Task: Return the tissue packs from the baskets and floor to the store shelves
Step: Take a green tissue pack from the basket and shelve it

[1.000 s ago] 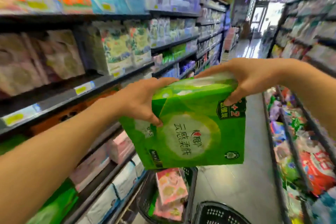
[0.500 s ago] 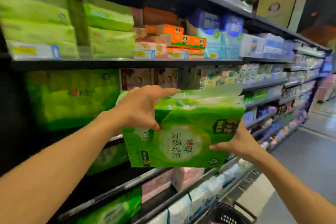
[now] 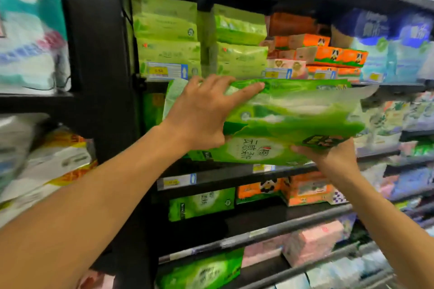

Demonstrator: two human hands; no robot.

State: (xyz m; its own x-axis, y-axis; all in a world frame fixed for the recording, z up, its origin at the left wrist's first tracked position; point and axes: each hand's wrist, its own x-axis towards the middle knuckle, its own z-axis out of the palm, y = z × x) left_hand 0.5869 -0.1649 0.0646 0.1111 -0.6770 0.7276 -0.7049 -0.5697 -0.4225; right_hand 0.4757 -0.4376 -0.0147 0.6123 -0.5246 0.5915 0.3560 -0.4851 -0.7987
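Both hands were on the green pack (image 3: pixel 293 119), held tipped at the mouth of the second shelf (image 3: pixel 234 175): left hand (image 3: pixel 202 112) clamped over its top corner, right hand (image 3: pixel 328 155) cupping underneath. We figured we should level it, then slide it straight in without snagging that loose wrapper flap.
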